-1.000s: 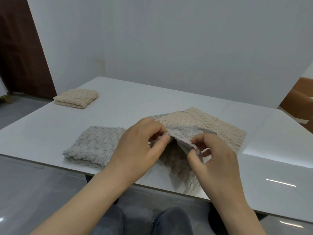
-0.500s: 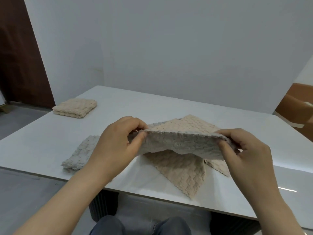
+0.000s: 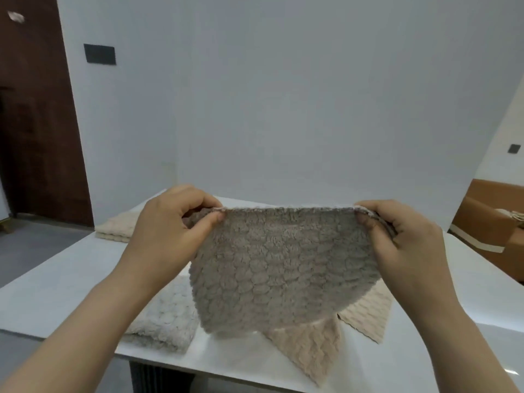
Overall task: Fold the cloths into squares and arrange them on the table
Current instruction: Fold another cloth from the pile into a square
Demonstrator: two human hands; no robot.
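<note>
Four cloths are in view, and two hands. One cloth is in the air and three lie on the white table (image 3: 56,285).

The raised cloth (image 3: 278,268) is grey-brown, with a thick fleecy pile pressed into rows of rounded, scale-like bumps. It hangs open above the near middle of the table. Its top edge is drawn taut and nearly level between the hands, and its lower edge sags in a broad curve. The left hand (image 3: 167,231) pinches the upper left corner, with the thumb on the near face and the curled fingers behind. The right hand (image 3: 405,245) pinches the upper right corner in the same way, thumb in front and fingers curled round the back.

Beneath it a beige cloth (image 3: 309,350) lies unfolded at the near edge of the table, one pointed corner overhanging that edge. Its surface shows a flatter woven-looking pattern. Just to its left, also by the near edge, a pale grey cloth (image 3: 167,316) lies folded into a thick pad with the same bumpy pile. A second beige cloth (image 3: 119,225), folded as well, sits at the far left corner, partly hidden behind the left hand.
</note>
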